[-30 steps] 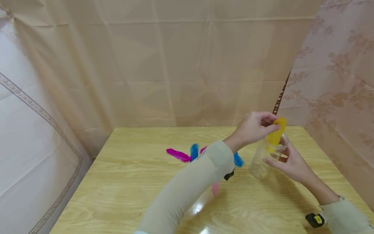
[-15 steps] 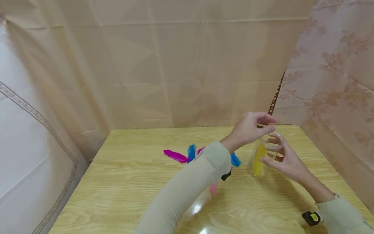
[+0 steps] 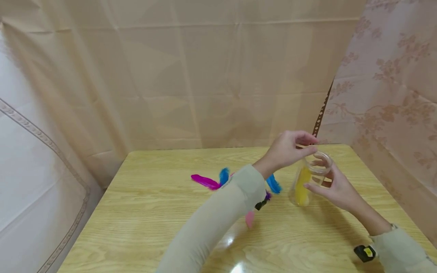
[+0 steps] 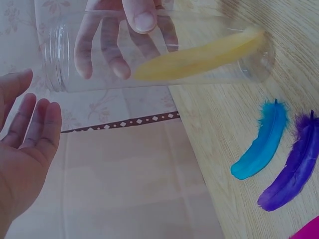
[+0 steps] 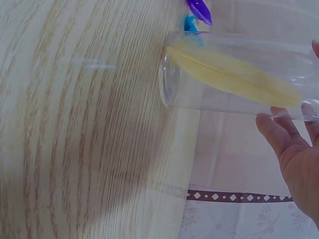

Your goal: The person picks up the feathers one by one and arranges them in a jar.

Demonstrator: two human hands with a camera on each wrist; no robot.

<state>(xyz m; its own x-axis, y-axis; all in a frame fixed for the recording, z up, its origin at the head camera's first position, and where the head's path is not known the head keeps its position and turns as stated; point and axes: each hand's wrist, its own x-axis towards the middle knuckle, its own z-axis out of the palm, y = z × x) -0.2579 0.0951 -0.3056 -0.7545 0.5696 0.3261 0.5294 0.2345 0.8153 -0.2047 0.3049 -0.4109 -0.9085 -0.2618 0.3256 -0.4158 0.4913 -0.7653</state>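
Only head view: pale pink feather (image 3: 250,219); left hand (image 3: 288,149) empty, right hand (image 3: 336,188) gripping jar (image 5: 224,97)

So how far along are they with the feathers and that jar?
Done: a yellow feather is inside the clear jar. In hand: the right hand grips it while the empty left hand hovers near the jar's open mouth. Apparently left, if the others are to go in too: blue feathers, a purple feather, a magenta feather and a pink feather on the table; the left sleeve may hide more.
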